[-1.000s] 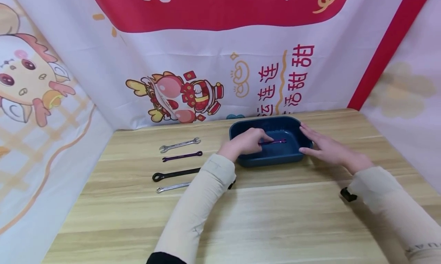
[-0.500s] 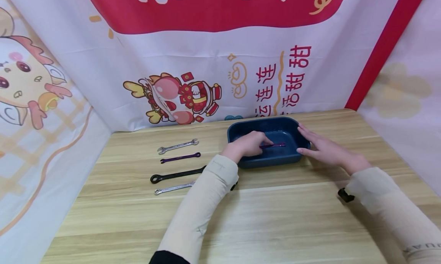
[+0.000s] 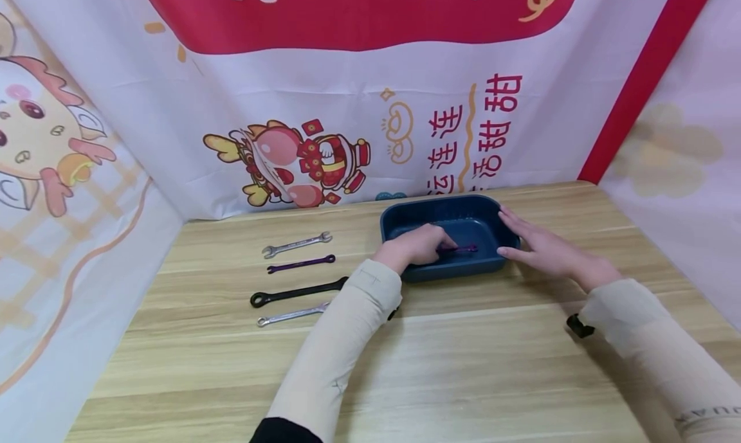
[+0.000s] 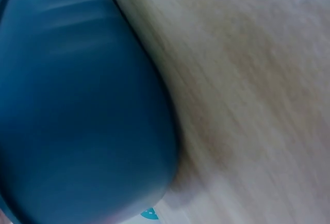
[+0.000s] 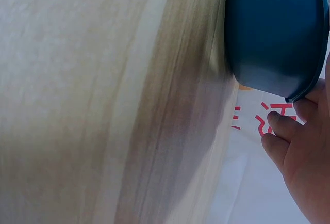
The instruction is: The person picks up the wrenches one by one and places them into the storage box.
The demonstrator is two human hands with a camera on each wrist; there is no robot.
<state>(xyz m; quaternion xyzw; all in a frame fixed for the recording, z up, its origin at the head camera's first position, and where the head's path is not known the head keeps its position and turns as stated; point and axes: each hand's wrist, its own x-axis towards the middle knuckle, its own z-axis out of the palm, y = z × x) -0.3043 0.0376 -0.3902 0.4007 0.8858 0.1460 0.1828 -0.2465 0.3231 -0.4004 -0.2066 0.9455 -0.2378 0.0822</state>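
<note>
In the head view, my left hand [image 3: 418,245] reaches over the left part of a dark blue plastic basin [image 3: 463,268] and pinches a purple combination wrench [image 3: 463,249]. The wrench's far end points right, low inside the basin; its near end is hidden by the fingers. My right hand [image 3: 544,247] rests against the basin's right end, fingers fairly straight along the rim and thumb at the front corner. In the right wrist view, fingers of the right hand [image 5: 304,141] touch the basin's rim [image 5: 291,99]. The left wrist view shows only the basin's outer wall [image 4: 82,105] and wood.
Left of the basin, a silver open-end wrench [image 3: 297,244], a second purple wrench [image 3: 301,263], a black ratchet wrench [image 3: 298,293] and a silver combination wrench [image 3: 292,315] lie in a column on the wooden table [image 3: 475,366]. A printed cloth [image 3: 347,76] hangs behind.
My left hand has lowered slightly with the purple wrench, which now lies nearer the basin's front side. The right hand stays at the rim. The whole head view has shifted a little.
</note>
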